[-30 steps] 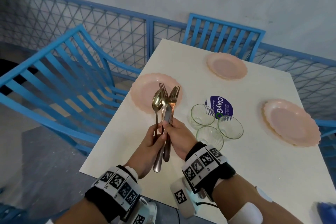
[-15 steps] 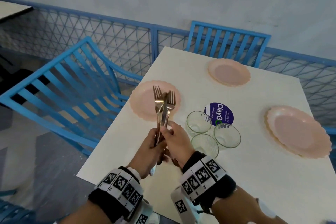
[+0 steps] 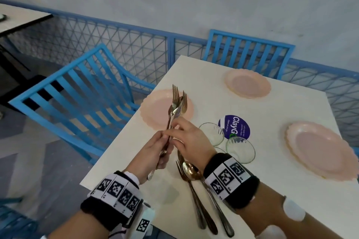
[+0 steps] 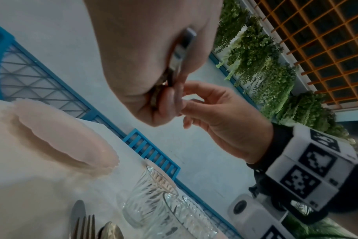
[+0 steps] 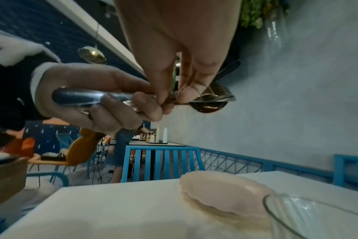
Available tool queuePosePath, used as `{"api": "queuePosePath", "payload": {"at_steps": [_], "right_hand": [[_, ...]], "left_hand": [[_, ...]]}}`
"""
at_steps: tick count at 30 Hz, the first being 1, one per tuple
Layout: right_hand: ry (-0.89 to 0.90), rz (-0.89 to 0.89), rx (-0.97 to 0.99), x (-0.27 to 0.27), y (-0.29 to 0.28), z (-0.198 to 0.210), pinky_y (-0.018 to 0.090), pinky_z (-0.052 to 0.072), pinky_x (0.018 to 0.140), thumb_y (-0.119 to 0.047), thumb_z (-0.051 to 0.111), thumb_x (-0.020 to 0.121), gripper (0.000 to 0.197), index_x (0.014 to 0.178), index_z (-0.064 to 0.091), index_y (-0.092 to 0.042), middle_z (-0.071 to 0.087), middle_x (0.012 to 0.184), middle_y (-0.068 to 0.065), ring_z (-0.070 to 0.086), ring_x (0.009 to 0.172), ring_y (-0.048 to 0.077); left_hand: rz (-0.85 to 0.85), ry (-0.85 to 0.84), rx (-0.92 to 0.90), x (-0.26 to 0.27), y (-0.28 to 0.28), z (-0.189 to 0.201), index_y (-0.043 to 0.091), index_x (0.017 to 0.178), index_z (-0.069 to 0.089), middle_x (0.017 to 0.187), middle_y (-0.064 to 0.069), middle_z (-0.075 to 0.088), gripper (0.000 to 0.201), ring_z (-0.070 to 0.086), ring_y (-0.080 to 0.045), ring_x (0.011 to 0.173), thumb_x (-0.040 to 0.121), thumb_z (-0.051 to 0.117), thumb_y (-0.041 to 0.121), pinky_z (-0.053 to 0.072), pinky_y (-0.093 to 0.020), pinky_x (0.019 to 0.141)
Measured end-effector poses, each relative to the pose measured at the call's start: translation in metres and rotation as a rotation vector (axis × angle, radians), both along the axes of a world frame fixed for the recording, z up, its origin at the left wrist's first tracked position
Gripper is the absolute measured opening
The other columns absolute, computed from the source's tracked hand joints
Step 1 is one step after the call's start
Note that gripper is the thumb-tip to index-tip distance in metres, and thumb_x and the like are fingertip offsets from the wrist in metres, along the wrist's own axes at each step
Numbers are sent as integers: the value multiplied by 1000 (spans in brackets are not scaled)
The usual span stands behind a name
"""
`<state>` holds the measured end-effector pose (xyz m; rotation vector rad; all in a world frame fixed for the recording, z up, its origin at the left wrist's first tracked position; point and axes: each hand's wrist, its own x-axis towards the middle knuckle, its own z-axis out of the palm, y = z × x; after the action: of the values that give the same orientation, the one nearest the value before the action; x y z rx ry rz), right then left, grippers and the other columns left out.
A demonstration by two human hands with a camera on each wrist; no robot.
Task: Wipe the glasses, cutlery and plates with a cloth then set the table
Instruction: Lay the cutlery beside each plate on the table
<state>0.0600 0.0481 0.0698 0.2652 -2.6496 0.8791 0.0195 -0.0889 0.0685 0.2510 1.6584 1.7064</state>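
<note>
My left hand (image 3: 164, 148) grips a bundle of cutlery (image 3: 177, 103) by the handles, forks and a spoon pointing up over the near-left pink plate (image 3: 153, 114). My right hand (image 3: 175, 128) pinches the stems of that bundle just above the left fingers; the right wrist view shows the pinch beside a spoon bowl (image 5: 210, 105). A fork, a spoon and a knife (image 3: 194, 186) lie together on the table near its front edge, partly under my right wrist. Three clear glasses (image 3: 240, 149) stand in a cluster mid-table. Two more pink plates sit far (image 3: 247, 83) and right (image 3: 318, 147). No cloth is in view.
The cream table (image 3: 272, 190) has a round purple sticker (image 3: 235, 126) behind the glasses. A blue slatted chair (image 3: 77, 103) stands at the left and another (image 3: 248, 50) at the far side. A blue mesh railing (image 3: 126, 44) runs along the grey wall.
A fork, spoon and knife now lie on the table by the front edge; earlier all the cutlery was in my hands. The remaining bundle has been raised slightly over the left plate.
</note>
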Motion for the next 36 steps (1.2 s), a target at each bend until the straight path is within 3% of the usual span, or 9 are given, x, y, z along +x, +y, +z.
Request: {"api": "queuePosePath", "payload": {"at_steps": [3,6,11,16,20,22,26,32,36], "right_hand": [[84,36,154,-7,1,3,29,55,55,-16,46,80,29,84,72,-6,63,94,11,63,76,24],[106,92,250,-16,-2,2,29,53,47,-13,49,80,24,78,72,-5,65,83,10,64,71,26],[42,126,100,-34,-17,1,33,50,67,-14,44,87,23,84,65,-4,61,84,10,59,78,24],[34,115,59,-53,-32,2,24,44,69,-13,45,85,20,82,63,-3,61,81,10,55,76,20],[-13,90,-24,-64,-34,-3,22,42,74,-7,55,84,10,86,63,-2,61,87,12,51,80,15],[-8,83,-10,-68,-34,-5,26,45,76,-6,55,85,9,85,64,-3,61,88,10,54,82,17],[-1,55,69,-72,-37,-4,32,51,75,-20,44,85,24,87,64,-5,62,91,9,60,85,25],[-88,72,88,-84,-41,5,29,46,75,-13,57,80,17,91,63,-1,59,92,15,59,82,31],[95,114,272,-92,-41,6,28,45,67,-21,47,83,28,82,70,-5,64,78,9,60,67,26]], "left_hand": [[-29,-35,-11,-8,-3,-2,10,87,48,67,-5,49,24,30,-10,40,102,31,18,21,-21,42],[-40,-98,1,-21,-8,-1,7,83,46,59,-2,49,25,30,-11,39,101,29,14,21,-20,40],[-38,-152,70,-45,-28,0,4,84,50,63,-6,52,23,36,-10,40,100,36,11,28,-18,38],[-66,-146,22,-71,-47,2,8,83,58,65,-3,62,14,44,-8,44,94,49,10,36,-18,40],[-83,-79,-4,-82,-50,3,8,85,56,64,-2,61,15,43,-9,45,96,47,13,36,-18,42],[-79,-43,-50,-86,-50,5,9,85,56,63,0,61,19,43,-9,46,98,45,15,37,-19,44],[-47,-70,-60,-92,-47,7,7,83,54,62,-4,57,21,42,-11,46,99,43,16,35,-20,42],[-8,-109,-106,-96,-46,6,18,79,52,55,-3,46,23,34,-13,50,99,41,20,25,-21,41],[32,-79,-138,-99,-46,8,17,85,49,53,-3,46,19,34,-14,47,99,37,20,27,-20,39]]}}
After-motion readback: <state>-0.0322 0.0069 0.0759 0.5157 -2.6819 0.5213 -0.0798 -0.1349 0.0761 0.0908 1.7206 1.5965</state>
